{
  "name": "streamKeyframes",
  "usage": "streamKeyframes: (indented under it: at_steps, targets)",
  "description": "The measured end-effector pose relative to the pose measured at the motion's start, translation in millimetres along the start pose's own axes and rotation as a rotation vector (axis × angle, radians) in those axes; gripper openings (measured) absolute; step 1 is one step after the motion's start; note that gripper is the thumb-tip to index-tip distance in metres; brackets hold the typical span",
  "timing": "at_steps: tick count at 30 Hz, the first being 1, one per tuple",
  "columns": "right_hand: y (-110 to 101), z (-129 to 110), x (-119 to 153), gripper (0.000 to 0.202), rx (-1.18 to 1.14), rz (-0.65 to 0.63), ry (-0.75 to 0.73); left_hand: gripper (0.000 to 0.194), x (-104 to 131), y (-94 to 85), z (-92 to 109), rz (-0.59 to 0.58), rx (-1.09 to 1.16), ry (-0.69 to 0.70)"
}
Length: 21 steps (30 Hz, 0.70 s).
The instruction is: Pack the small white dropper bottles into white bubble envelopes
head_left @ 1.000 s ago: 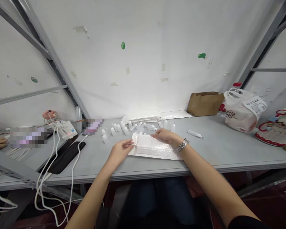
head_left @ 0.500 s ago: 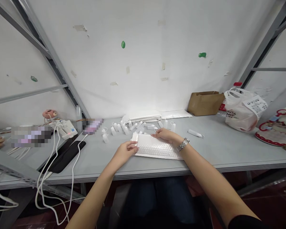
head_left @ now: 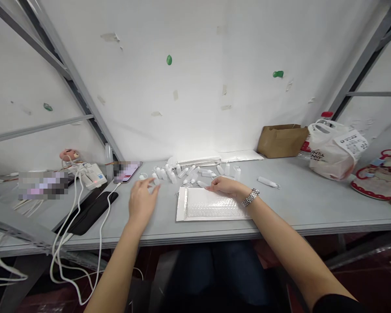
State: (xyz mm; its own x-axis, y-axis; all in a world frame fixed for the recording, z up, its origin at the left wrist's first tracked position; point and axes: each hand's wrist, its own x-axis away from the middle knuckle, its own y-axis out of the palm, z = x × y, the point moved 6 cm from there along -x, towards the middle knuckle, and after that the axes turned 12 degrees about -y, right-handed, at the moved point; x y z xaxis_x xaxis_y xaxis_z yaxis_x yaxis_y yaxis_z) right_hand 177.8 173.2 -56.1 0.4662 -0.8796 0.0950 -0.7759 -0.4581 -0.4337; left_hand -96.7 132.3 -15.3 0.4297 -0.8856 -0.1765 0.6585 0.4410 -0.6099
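A white bubble mailer (head_left: 215, 209) lies flat near the table's front edge, its flap strip at the left end. My right hand (head_left: 227, 187), wearing a metal watch, has its fingers closed at the mailer's upper edge. To the left, my left hand (head_left: 143, 199) is off the mailer, thumb and fingers apart. Its fingertips are beside a small white squeeze bottle (head_left: 155, 176), partly covering the bottles there. Several more such bottles (head_left: 173, 176) stand or lie behind the mailer. One squeeze bottle (head_left: 267, 182) lies alone to the right.
Flat white mailers (head_left: 241, 155) lie along the wall. A brown cardboard box (head_left: 282, 142) and a plastic carrier bag (head_left: 332, 152) stand at the right. At the left are a phone (head_left: 130, 171), a black pouch (head_left: 93, 213), white cables (head_left: 101, 226) and a metal shelf post (head_left: 74, 87).
My left hand has let go of the mailer's left end and moved left to the bottles. The mailer's left end has shifted slightly toward me. The right hand stays at its upper edge.
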Motion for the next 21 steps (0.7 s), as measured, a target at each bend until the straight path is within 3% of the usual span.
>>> streamKeyframes:
  at_steps: [2, 3, 8, 14, 16, 19, 21]
  targets:
    - [0, 1, -1, 0.047, 0.008, -0.007, -0.002, 0.039, -14, -20.2, -9, 0.269, -0.137, 0.055]
    - [0, 1, -1, 0.048, 0.011, -0.010, -0.003, 0.040, -21, -23.0, -15, 0.304, -0.169, 0.063]
    - [0, 7, -6, 0.049, 0.019, -0.018, -0.009, 0.031, -35, -15.4, -29, 0.217, -0.177, 0.078]
    - [0, 6, -4, 0.047, 0.013, -0.009, -0.015, 0.020, -11, -20.1, -6, 0.224, -0.146, 0.088]
    - [0, 5, -4, 0.046, 0.009, -0.005, -0.015, 0.020, 3, -19.1, 6, 0.208, -0.048, 0.104]
    - [0, 5, -4, 0.048, 0.005, -0.006, -0.012, 0.021, 20, -2.4, 13, 0.013, 0.375, 0.037]
    - [0, 6, -4, 0.047, 0.004, -0.007, -0.009, 0.021, 28, 14.4, 15, -0.095, 0.474, -0.013]
